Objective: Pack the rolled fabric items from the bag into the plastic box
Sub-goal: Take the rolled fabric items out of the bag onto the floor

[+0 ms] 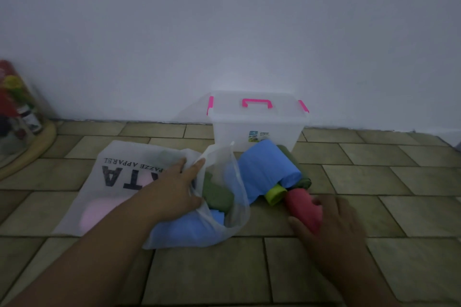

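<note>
A white translucent bag (117, 182) with black lettering lies on the tiled floor. My left hand (174, 189) holds its open mouth by the rim. Inside show a green roll (217, 194), a blue roll (184, 229) and a pink shape. Outside the bag lie a big blue roll (267, 167), a dark green roll (296, 169) behind it, and a small lime roll (275, 194). My right hand (331, 227) grips a red roll (303, 207) on the floor. The clear plastic box (258, 129) with pink latches and handle stands against the wall, lid closed.
A white wall runs behind the box. At the far left stands a round object with colourful things (17, 112) on a wooden base. Bare tiled floor (374, 182) stretches to the right and in front.
</note>
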